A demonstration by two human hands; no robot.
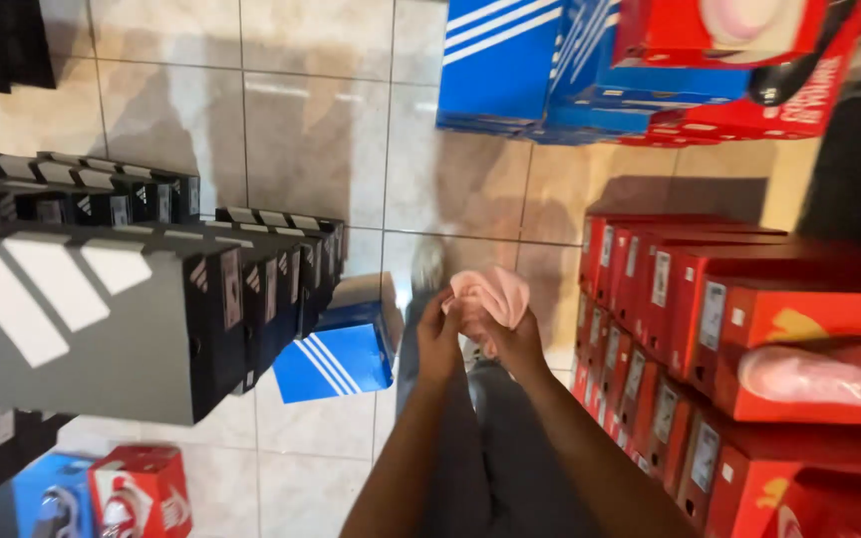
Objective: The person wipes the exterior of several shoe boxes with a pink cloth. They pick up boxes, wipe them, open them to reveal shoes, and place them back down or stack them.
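Observation:
Both my hands meet in the middle of the view, over a tiled floor. My left hand (438, 337) and my right hand (516, 344) together grip a crumpled pink cloth (490, 295) that bulges above the fingers. Below the hands I see my grey trousers (495, 448). A second pink bundle (819, 374) lies on top of a red box at the right.
Stacks of dark grey shoe boxes (102, 319) stand at the left, with a blue striped box (336, 361) on the floor beside them. Red boxes (690, 299) are stacked at the right. Blue and red boxes (590, 70) pile up at the top right.

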